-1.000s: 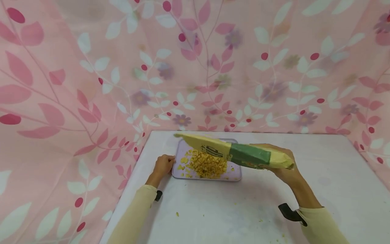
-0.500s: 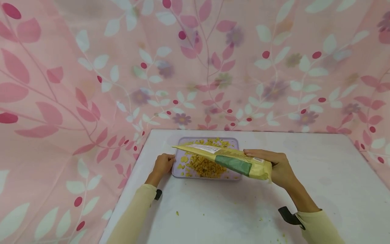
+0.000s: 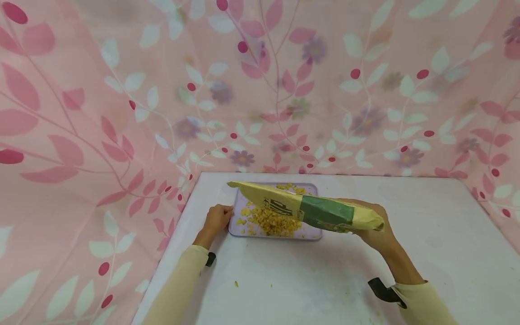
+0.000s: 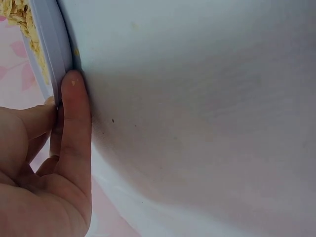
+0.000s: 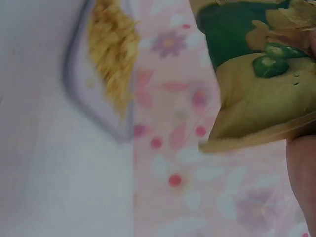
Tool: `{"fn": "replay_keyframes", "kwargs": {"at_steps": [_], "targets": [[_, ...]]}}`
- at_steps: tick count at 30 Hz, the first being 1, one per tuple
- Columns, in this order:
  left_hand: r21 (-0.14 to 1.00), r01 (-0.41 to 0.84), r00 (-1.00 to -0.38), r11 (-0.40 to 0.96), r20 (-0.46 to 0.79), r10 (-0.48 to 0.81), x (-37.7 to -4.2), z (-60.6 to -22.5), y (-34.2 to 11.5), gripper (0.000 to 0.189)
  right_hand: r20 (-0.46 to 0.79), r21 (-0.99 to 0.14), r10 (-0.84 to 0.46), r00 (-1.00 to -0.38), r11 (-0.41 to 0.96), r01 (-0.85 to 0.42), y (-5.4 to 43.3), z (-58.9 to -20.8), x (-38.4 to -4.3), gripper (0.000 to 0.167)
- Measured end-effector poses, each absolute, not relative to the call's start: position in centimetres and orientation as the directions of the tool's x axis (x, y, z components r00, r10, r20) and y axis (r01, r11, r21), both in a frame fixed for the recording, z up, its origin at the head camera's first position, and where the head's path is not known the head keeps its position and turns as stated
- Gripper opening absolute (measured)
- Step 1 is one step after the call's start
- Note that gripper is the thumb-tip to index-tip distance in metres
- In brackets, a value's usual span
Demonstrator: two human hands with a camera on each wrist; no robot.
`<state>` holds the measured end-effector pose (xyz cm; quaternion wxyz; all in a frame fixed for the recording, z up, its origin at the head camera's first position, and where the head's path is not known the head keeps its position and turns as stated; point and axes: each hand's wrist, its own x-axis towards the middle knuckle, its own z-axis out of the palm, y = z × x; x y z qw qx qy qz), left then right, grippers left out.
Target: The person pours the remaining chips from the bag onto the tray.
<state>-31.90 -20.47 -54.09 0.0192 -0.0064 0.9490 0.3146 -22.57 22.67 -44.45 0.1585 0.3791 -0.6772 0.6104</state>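
My right hand (image 3: 378, 232) holds a yellow and green snack bag (image 3: 328, 212) tilted above a pale purple tray (image 3: 313, 232). A heap of crushed yellow chips (image 3: 276, 223) lies in the tray, partly hidden by the bag. The bag's narrow end points left. Green pepper slices are printed on the bag (image 5: 271, 64) in the right wrist view. My left hand (image 3: 217, 220) pinches the tray's left edge. In the left wrist view, thumb and fingers (image 4: 75, 118) clasp the tray's rim (image 4: 52, 44) from both sides.
The tray stands on a white-covered table (image 3: 284, 289). Small yellow crumbs (image 3: 236, 284) are scattered on the cover in front of it. Behind and to the left hangs a pink floral curtain (image 3: 260, 90).
The bag rocks in my right hand: half a second ago its labelled side faced up and it sat lower; now its green-banded face shows again. My left hand stays at the tray.
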Motion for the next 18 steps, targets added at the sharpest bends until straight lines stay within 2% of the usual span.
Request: {"fn": "replay_keyframes", "kwargs": {"at_steps": [2,3,5,8,13,16,18], "targets": [[0.599,-0.018,-0.999,0.800,-0.034,0.002,-32.0,-53.8,-20.5,0.029,0.618,-0.748,-0.324,-0.717,0.040,-0.663,22.8,-44.9,-22.7,0.049],[0.602,-0.016,-0.999,0.798,-0.034,0.006,-32.0,-53.7,-20.5,0.029,0.579,-0.760,-0.321,-0.750,0.121,-0.638,22.9,-45.0,-22.7,0.050],[0.613,-0.015,-0.999,0.790,-0.039,0.011,-32.0,-53.6,-20.4,0.029,0.528,-0.771,-0.318,-0.787,0.208,-0.601,23.0,-45.2,-22.7,0.051],[0.626,-0.022,-0.999,0.780,-0.049,0.012,-32.0,-53.8,-20.5,0.030,0.537,-0.770,-0.305,-0.786,0.203,-0.605,23.3,-45.0,-22.6,0.050],[0.637,-0.033,-0.998,0.770,-0.063,0.009,-32.0,-54.0,-20.6,0.030,0.617,-0.749,-0.294,-0.730,0.065,-0.659,23.3,-44.0,-22.7,0.052],[0.637,-0.039,-0.998,0.770,-0.069,0.007,-32.0,-54.0,-20.6,0.031,0.592,-0.755,-0.328,-0.736,0.095,-0.649,23.4,-44.2,-23.2,0.052],[0.639,-0.040,-0.997,0.768,-0.073,0.009,-32.0,-53.9,-20.6,0.030,0.545,-0.773,-0.344,-0.764,0.147,-0.617,23.4,-44.3,-23.5,0.051]]}}
